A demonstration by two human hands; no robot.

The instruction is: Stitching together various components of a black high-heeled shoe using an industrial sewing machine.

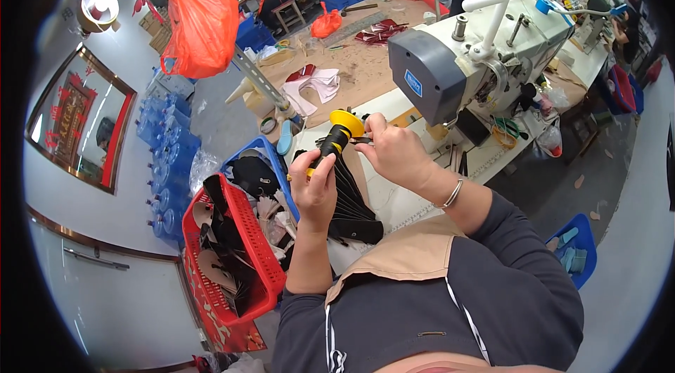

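My left hand [314, 187] grips a black-and-yellow spool-like piece [340, 136] with a wide flared yellow end, tilted up over the table edge. Close by that flared end, my right hand [395, 151] has its thumb and fingers pinched together on a small, dark, slim piece [361, 139]; its kind is too small to make out. Beneath both hands a bundle of long black strips [348, 194] fans across the white worktable. A flat black piece [356, 229] lies at the near end of those strips.
A sewing machine [450, 56] stands at the right. On the left are a red basket [264, 260] and a blue basket [261, 142], both filled with pieces. An orange plastic bag [200, 25] hangs on a metal post [260, 81]. Pink cut pieces [323, 85] lie farther back.
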